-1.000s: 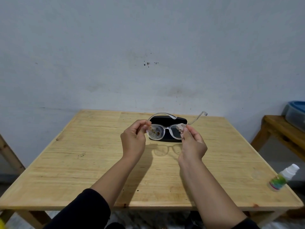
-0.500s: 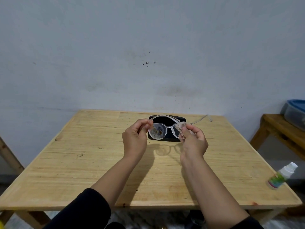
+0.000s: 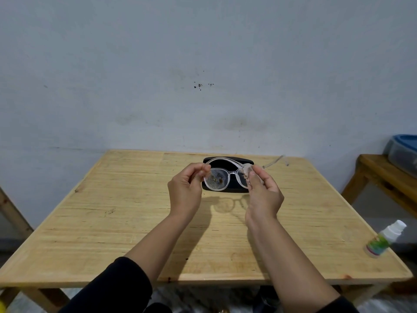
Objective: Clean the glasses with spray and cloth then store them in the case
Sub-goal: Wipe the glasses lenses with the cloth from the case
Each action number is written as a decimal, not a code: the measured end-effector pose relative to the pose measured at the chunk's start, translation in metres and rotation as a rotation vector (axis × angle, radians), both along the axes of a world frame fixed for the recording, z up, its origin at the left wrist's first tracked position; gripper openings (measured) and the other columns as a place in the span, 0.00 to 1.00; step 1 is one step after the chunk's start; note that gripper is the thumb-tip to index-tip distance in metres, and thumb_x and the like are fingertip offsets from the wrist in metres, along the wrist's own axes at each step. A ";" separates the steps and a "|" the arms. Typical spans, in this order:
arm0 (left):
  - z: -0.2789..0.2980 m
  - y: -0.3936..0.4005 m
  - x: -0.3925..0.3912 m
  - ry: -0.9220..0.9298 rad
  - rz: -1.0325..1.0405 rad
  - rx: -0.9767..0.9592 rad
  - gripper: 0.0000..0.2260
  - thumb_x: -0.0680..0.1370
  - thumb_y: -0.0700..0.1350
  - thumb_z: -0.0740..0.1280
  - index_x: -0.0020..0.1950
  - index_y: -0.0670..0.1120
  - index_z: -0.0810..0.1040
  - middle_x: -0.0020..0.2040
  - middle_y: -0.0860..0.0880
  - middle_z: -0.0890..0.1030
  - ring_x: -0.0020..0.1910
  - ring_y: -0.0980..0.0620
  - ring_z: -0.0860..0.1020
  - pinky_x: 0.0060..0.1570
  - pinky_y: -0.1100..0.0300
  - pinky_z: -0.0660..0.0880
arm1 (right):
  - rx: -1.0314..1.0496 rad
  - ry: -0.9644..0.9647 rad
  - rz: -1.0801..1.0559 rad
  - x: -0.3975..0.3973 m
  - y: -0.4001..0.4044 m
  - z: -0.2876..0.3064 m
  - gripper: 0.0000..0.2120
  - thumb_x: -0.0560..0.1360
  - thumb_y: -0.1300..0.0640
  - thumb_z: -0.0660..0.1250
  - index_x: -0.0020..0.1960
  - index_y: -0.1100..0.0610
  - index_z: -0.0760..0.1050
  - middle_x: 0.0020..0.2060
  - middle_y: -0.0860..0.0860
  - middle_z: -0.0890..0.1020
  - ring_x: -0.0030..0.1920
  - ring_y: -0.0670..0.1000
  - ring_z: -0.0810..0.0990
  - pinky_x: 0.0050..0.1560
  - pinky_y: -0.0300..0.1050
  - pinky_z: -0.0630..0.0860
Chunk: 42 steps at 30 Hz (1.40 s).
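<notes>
Wiping goes on: your right hand (image 3: 264,193) pinches a small cloth (image 3: 246,171) onto the right lens of the glasses (image 3: 225,177), thumb in front, fingers curled behind. Your left hand (image 3: 186,188) pinches the other end of the frame at the left hinge, fingers curled. The glasses are held in the air over the case (image 3: 228,164), not touching it as far as you can tell.

Change since a second ago: the glasses have come lower and now sit right in front of the case, and the left temple looks folded across the top while the right temple still sticks out toward the far right corner of the table (image 3: 112,222). The cloth has shifted slightly on the right lens, so you're mid-rub there.

What that means: the left lens still shows droplets and brown specks, so it isn't wiped. Judging by this, cleaning is about half done; storing is not started. The case lies by the far edge, centre, and looks open, though the glasses hide part of it.

The spray (image 3: 381,240) lies tilted near the right edge, toward the near right corner, well apart from both hands. Likely done with it.

Next probably: finish the right lens, move the cloth to the left lens.
</notes>
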<state>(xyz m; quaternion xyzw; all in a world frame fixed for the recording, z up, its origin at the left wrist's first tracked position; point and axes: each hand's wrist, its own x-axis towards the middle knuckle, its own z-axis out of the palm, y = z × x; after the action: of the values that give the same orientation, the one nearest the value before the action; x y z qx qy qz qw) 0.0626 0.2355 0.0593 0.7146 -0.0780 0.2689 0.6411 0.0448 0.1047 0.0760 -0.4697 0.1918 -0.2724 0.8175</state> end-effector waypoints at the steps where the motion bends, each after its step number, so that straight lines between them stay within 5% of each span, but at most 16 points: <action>1: 0.001 0.000 0.000 -0.002 -0.004 -0.006 0.11 0.76 0.39 0.66 0.39 0.54 0.80 0.33 0.60 0.81 0.38 0.59 0.80 0.47 0.60 0.78 | -0.034 0.002 0.019 -0.001 -0.001 0.000 0.10 0.73 0.67 0.67 0.41 0.52 0.80 0.37 0.50 0.82 0.40 0.46 0.79 0.49 0.37 0.76; 5: 0.004 0.001 0.004 -0.003 -0.001 -0.031 0.10 0.76 0.35 0.65 0.40 0.48 0.81 0.33 0.62 0.82 0.36 0.64 0.79 0.43 0.71 0.75 | -0.256 0.034 0.101 -0.006 -0.006 0.000 0.10 0.73 0.63 0.69 0.40 0.48 0.81 0.38 0.47 0.81 0.41 0.44 0.78 0.45 0.33 0.75; 11: 0.001 0.002 0.006 -0.006 -0.002 -0.051 0.09 0.76 0.34 0.65 0.40 0.46 0.80 0.37 0.59 0.83 0.36 0.64 0.79 0.43 0.72 0.74 | -0.465 0.071 0.204 -0.007 -0.013 0.010 0.06 0.71 0.63 0.70 0.44 0.55 0.83 0.36 0.45 0.83 0.33 0.35 0.78 0.34 0.24 0.71; 17: 0.000 0.007 0.010 0.006 0.041 -0.039 0.09 0.75 0.37 0.66 0.41 0.50 0.81 0.33 0.62 0.82 0.36 0.61 0.79 0.40 0.72 0.72 | -0.621 0.186 0.385 -0.002 -0.022 0.007 0.05 0.65 0.62 0.70 0.36 0.54 0.84 0.35 0.52 0.85 0.37 0.46 0.79 0.40 0.38 0.76; 22: 0.005 0.019 0.014 0.035 0.074 -0.006 0.09 0.76 0.38 0.65 0.42 0.50 0.82 0.32 0.61 0.82 0.37 0.63 0.80 0.40 0.73 0.71 | -0.765 0.187 0.532 -0.002 -0.029 0.008 0.09 0.67 0.64 0.68 0.31 0.54 0.83 0.27 0.44 0.83 0.28 0.38 0.75 0.33 0.33 0.71; 28: 0.005 0.021 0.011 0.010 0.082 0.015 0.10 0.76 0.39 0.66 0.41 0.52 0.80 0.35 0.63 0.82 0.41 0.59 0.81 0.43 0.69 0.75 | -0.539 0.197 0.222 -0.003 -0.020 -0.001 0.06 0.67 0.61 0.70 0.35 0.52 0.83 0.33 0.48 0.83 0.37 0.48 0.79 0.38 0.40 0.74; 35: -0.002 0.001 -0.004 -0.050 0.028 0.014 0.16 0.76 0.35 0.64 0.37 0.56 0.78 0.33 0.60 0.81 0.43 0.61 0.82 0.44 0.67 0.76 | 0.107 0.068 -0.090 -0.001 0.012 0.001 0.05 0.73 0.65 0.68 0.45 0.57 0.80 0.35 0.50 0.79 0.35 0.42 0.82 0.34 0.28 0.75; 39: -0.003 -0.002 -0.006 -0.071 0.004 -0.004 0.15 0.76 0.33 0.64 0.38 0.53 0.78 0.32 0.61 0.80 0.45 0.61 0.82 0.45 0.65 0.77 | 0.118 0.046 -0.035 -0.001 0.011 0.004 0.06 0.72 0.66 0.68 0.44 0.57 0.81 0.39 0.51 0.83 0.36 0.45 0.82 0.40 0.32 0.79; 42: 0.000 -0.001 -0.004 -0.087 -0.009 -0.015 0.15 0.76 0.33 0.64 0.39 0.52 0.78 0.33 0.61 0.81 0.45 0.60 0.82 0.46 0.68 0.76 | 0.016 0.035 0.053 -0.002 0.007 0.004 0.05 0.71 0.66 0.70 0.40 0.58 0.81 0.32 0.47 0.83 0.35 0.44 0.81 0.43 0.34 0.79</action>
<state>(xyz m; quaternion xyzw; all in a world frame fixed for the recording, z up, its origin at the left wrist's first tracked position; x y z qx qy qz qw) 0.0585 0.2345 0.0597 0.6970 -0.1069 0.2975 0.6436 0.0432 0.1113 0.0800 -0.4727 0.1958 -0.2411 0.8247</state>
